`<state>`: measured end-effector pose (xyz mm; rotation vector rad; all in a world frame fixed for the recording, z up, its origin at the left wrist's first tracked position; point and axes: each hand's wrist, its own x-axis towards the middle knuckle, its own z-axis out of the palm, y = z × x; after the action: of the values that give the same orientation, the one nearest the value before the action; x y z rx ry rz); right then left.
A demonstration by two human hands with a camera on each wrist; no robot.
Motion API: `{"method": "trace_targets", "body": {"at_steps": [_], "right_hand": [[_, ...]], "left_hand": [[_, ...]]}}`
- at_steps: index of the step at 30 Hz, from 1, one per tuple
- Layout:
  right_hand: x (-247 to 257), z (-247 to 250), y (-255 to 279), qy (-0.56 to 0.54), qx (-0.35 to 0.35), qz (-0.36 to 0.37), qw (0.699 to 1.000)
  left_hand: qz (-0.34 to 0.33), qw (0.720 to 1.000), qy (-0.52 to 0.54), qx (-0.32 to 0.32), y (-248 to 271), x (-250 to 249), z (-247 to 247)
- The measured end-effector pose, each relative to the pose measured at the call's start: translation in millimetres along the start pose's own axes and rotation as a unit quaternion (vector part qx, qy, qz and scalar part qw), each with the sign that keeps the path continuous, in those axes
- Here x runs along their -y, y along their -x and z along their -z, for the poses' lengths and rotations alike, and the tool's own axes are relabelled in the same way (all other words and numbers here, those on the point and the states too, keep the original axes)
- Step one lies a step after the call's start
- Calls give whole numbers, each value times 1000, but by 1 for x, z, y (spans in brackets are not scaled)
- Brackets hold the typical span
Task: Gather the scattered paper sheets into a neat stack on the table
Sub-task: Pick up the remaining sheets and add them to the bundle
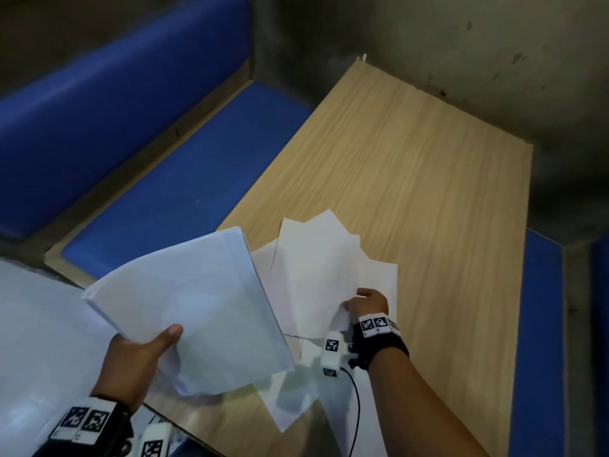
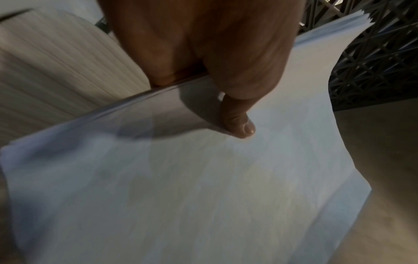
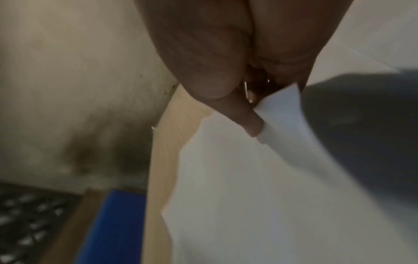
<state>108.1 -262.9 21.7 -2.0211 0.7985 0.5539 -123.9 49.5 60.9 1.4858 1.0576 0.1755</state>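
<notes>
On the table (image 1: 428, 166), seen from the head camera, loose sheets (image 1: 316, 265) lie fanned and overlapping near the front edge, corners pointing several ways; more paper shows under the right forearm toward the near corner. The left hand (image 1: 138, 361) holds a gathered stack (image 1: 194, 308) clear of the table, thumb on top, the other fingers hidden beneath; the stack bows upward and its edges look roughly flush. The right hand (image 1: 367, 306) rests on the loose sheets, fingers curled on an edge of one that has lifted and buckled. A blue bench (image 1: 184, 179) runs along the left side, another strip on the right. From the left wrist, the thumb (image 2: 239, 123) presses flat on the top sheet of the stack (image 2: 181, 187) while fingers close from below, so the stack is clamped between them; layered edges show at the far corner. From the right wrist, the picture is blurred, but the fingertips (image 3: 253, 123) pinch a sheet (image 3: 260, 196) at its edge, the paper bending up over the table edge (image 3: 162, 160). Assessment: the task appears partly done. A good share of the paper is already collected in the left hand; several sheets remain unaligned on the table, their count not determinable. Still outstanding: picking up the remaining sheets, joining them to the stack, squaring the edges, and setting the stack down on the table.
</notes>
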Motion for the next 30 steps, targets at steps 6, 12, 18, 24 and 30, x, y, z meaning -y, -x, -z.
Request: {"method": "trace_targets", "body": {"at_steps": [6,12,18,24,30], "right_hand": [[-32,81,10,117,32,99,988],[-111,135,14,295,25,111,949],[-145,137,13,436,-23,66,897],[-152,131,9,327,28,25,944],[-149,141,14,268,45,43,961]], "left_hand": [[9,1000,-1,21,2,0,-16],[9,999,-16,32,7,4,-25],[-3,999,-22,39,16,3,-32],[-3,998,-40,39,21,6,-37],[-6,999,-41,21,26,13,-34]]}}
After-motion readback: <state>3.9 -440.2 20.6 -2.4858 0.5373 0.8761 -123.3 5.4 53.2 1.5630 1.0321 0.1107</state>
